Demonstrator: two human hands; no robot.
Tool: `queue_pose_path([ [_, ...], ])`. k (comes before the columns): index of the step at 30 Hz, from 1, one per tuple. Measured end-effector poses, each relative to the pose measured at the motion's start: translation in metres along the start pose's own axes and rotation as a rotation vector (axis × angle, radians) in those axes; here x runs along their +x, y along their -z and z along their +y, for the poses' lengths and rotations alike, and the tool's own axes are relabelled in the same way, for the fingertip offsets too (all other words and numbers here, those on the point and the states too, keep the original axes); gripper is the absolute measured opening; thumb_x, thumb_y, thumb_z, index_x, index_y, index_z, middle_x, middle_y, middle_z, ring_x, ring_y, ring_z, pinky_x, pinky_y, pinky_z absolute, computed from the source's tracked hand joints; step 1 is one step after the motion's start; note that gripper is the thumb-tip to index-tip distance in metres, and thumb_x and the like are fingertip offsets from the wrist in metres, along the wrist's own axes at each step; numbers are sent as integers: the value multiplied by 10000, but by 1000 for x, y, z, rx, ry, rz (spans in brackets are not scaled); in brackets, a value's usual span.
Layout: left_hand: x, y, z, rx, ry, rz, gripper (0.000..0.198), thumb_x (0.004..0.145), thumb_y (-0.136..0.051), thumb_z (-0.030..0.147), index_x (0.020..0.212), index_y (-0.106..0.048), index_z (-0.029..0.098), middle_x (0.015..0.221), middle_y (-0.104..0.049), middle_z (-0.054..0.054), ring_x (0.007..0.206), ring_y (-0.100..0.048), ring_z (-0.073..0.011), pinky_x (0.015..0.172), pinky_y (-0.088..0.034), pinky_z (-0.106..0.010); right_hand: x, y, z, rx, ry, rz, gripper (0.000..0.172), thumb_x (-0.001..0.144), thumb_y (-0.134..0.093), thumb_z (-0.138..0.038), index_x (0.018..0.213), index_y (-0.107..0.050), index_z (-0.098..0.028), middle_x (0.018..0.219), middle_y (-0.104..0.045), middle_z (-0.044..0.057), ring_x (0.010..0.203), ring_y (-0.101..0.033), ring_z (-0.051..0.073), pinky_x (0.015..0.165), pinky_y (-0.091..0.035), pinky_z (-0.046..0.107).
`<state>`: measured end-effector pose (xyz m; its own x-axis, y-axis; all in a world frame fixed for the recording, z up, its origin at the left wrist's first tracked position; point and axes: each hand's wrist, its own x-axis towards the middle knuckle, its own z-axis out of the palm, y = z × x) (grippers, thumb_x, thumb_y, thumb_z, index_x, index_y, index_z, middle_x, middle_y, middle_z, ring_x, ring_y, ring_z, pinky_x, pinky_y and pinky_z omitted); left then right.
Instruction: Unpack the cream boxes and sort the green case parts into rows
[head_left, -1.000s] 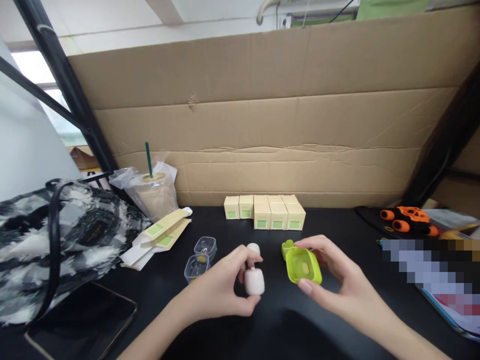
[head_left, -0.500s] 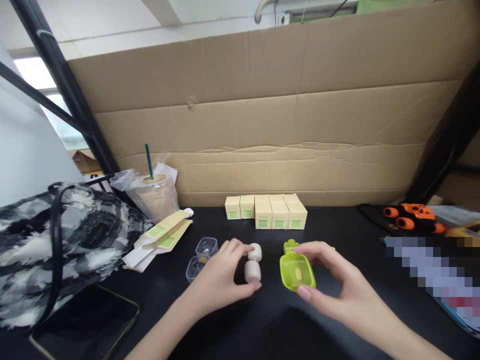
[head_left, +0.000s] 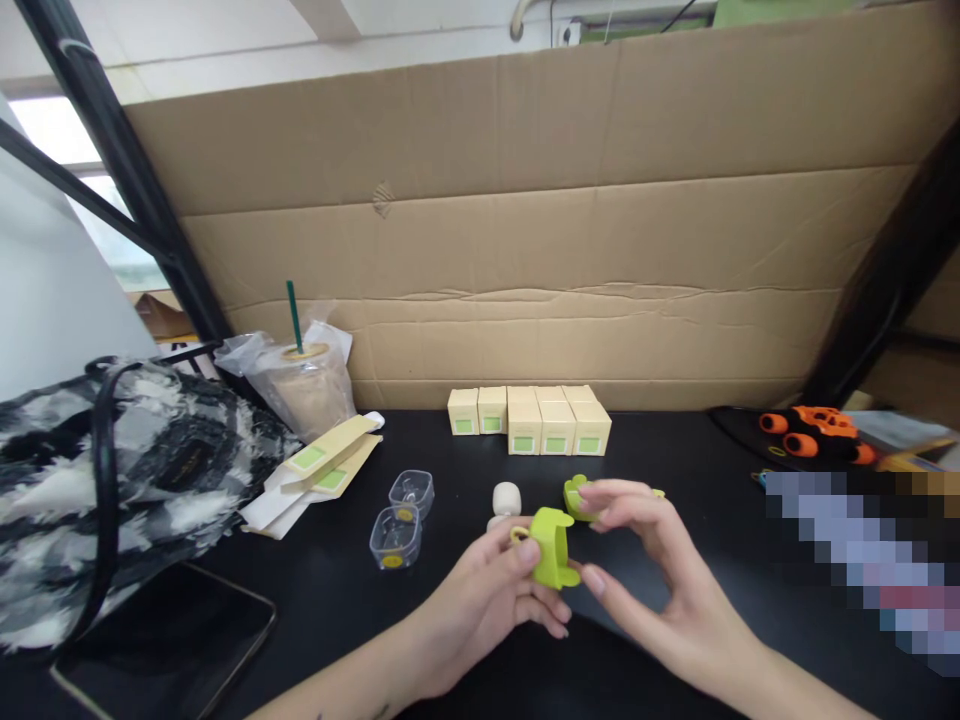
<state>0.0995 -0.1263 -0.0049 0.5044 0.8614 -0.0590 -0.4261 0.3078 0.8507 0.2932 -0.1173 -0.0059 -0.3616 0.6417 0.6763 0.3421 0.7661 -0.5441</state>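
1 small green cup (head_left: 551,548) is held above the black table (head_left: 315,590), its open side turned toward the right. It is gripped by the thumb and fingers of the left hand (head_left: 487,590), with the thumb laid near the small loop at its closed end. The right hand (head_left: 660,570) is held with thumb and fingers spread; its thumb tip is brought close to the cup's rim, but whether contact is made cannot be told. The 2 hands are kept near each other but not clasped.

The work is judged to be partway along. The cup is in hand and not yet set down. Behind the right hand's fingers, 1 more green piece (head_left: 576,498) is seen on the table, partly covered. Just beyond the left hand, 1 white rounded piece (head_left: 506,498) is left standing, with another pale part mostly hidden below it. To the left, 2 clear containers (head_left: 396,537) are placed together, apart from the hands. Farther left, opened cartons (head_left: 330,455) are laid over white paper. At the back, 5 pale boxes (head_left: 524,425) are lined up and appear closed, so no handling of their contents is shown.
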Motion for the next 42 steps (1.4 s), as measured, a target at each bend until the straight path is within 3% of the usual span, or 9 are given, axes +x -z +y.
queue_pose_path([
  [2, 0, 2, -3, 37, 21, -13, 470, 709, -746, 390, 1028, -514, 134, 810, -648, -47, 678, -661, -152, 689, -510, -301, 2, 1, 3, -101, 87, -10, 164, 853, -549, -138, 961, -549, -260, 937, -550, 48, 906, -588, 192, 763, -515, 315],
  [5, 2, 7, -13, 97, 72, -74, 523, 688, -730, 450, 1035, -478, 152, 784, -638, -33, 596, -648, -153, 598, -502, -296, 4, 1, 4, -222, 166, -174, 123, 888, -540, -176, 943, -618, -253, 817, -546, 33, 739, -553, 171, 618, -474, 290],
  [12, -5, 6, -16, 385, 127, -148, 827, 756, -631, 535, 1370, -267, 117, 606, -545, 46, 570, -526, -114, 661, -445, -304, 0, -3, -4, -256, 247, -395, 196, 964, -410, -224, 1010, -600, -206, 833, -642, 44, 722, -548, 181, 613, -442, 299],
  [19, -2, 7, -21, 332, 72, -137, 750, 803, -554, 577, 1344, -249, 158, 616, -582, 29, 504, -543, -115, 560, -437, -262, -1, -5, -2, -298, 225, -311, 240, 971, -384, -223, 856, -592, -187, 698, -588, 22, 607, -504, 156, 553, -402, 271],
  [24, 0, 5, -23, 334, -31, -82, 545, 688, -736, 474, 988, -374, 197, 835, -536, 11, 620, -538, -81, 634, -460, -259, 1, -10, -6, -105, 16, -214, 114, 891, -546, -195, 808, -625, -206, 731, -557, 6, 645, -538, 135, 580, -420, 241],
  [28, -9, 3, -12, 600, -60, -122, 500, 780, -644, 465, 1064, -319, 214, 1039, -423, -29, 906, -494, -131, 833, -408, -320, 0, -14, -9, 65, -160, -218, 103, 827, -595, -163, 751, -652, -204, 731, -512, -3, 664, -544, 125, 596, -435, 221],
  [31, -16, 3, -4, 861, -9, -141, 491, 843, -550, 451, 1143, -251, 202, 1081, -397, -70, 992, -470, -187, 867, -389, -379, -3, -18, -11, 142, -214, -232, 176, 816, -579, -154, 646, -613, -186, 692, -495, -8, 644, -521, 120, 586, -421, 218],
  [36, -19, 2, -1, 1006, 4, -229, 426, 891, -430, 441, 1158, -214, 187, 1021, -401, -66, 931, -483, -195, 815, -413, -370, -4, -22, -12, 217, -315, -238, 206, 743, -586, -121, 562, -504, -175, 654, -457, -22, 613, -487, 113, 565, -397, 217],
  [42, -17, -2, 0, 969, -29, -272, 348, 889, -445, 417, 1097, -265, 205, 1027, -383, -57, 903, -464, -173, 805, -402, -339, -1, -21, -8, 180, -233, -237, 183, 668, -530, -78, 589, -416, -197, 649, -414, -34, 600, -453, 117, 544, -366, 228],
])
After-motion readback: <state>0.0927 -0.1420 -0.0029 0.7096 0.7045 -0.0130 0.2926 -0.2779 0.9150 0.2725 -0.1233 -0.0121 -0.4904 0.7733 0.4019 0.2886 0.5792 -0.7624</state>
